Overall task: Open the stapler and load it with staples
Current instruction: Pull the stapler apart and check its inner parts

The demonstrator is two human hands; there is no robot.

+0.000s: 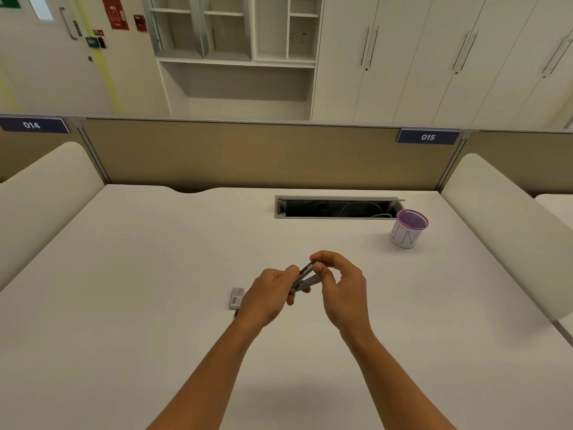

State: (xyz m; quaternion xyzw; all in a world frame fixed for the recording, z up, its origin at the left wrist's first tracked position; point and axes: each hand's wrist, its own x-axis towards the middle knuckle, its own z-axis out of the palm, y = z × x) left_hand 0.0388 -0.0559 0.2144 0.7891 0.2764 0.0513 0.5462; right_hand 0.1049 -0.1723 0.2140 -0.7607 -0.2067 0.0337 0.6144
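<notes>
Stapler (305,278) is held above the desk (155,274) at the centre of the frame, left hand (268,291) closed around its rear end, right hand (339,279) pinching the raised top arm, which should be lifted slowly while the base stays firm.

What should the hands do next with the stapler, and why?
Probably the right hand should reach for the small staple box on the desk. The stapler, held above the desk by both hands, already looks spread open, with the left hand steadying it. No staples can be made out in it.
</notes>
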